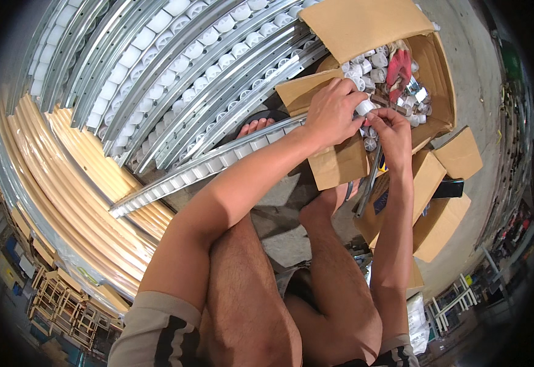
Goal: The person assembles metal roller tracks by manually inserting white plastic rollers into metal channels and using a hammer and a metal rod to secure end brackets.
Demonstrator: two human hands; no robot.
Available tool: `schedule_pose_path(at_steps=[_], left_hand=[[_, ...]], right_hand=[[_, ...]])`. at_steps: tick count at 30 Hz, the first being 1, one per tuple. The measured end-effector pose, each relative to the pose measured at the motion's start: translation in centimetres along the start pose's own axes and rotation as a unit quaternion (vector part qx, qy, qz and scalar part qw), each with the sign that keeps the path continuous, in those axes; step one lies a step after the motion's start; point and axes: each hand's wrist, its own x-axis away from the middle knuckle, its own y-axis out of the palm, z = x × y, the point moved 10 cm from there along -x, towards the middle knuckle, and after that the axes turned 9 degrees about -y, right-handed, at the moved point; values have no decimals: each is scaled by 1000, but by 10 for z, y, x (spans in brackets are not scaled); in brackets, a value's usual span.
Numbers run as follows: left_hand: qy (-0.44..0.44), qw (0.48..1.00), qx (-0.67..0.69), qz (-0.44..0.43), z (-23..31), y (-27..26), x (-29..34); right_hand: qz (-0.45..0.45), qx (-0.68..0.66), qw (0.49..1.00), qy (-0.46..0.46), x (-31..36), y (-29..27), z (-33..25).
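Observation:
Over the near edge of an open cardboard box (441, 79), my two hands meet at a small white plastic roller (365, 108). My left hand (335, 115) has its fingers curled, with the thumb against the roller's upper side. From below, the thumb and fingertips of my right hand (394, 133) pinch the roller's lower end. A small red spot shows between the fingertips, too small to name. Loose white rollers (378, 60) fill the box, with a red-and-white glove (399, 72) on top. A metal track of white rollers (224, 160) passes under my left forearm.
Several metal roller tracks (175, 79) lie side by side at the upper left. Wrapped cream-coloured tubes (53, 177) are stacked at the left. A smaller open carton (423, 183) sits right of my right forearm, and a thin metal rod (369, 189) leans beside it.

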Motion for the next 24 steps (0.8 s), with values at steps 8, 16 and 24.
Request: schedule_pose_path(at_steps=[8,16,24], left_hand=[[-5,1000,-1,-7,-3,-1,2],[32,999,-29,-16,3,1,7],[6,999,-40,-23,3,5,6]], right_hand=[[5,201,973,-109,-1,5,-19],[49,343,927,-147,13,0,-54],[105,291,951,-30,69,-54,-13]])
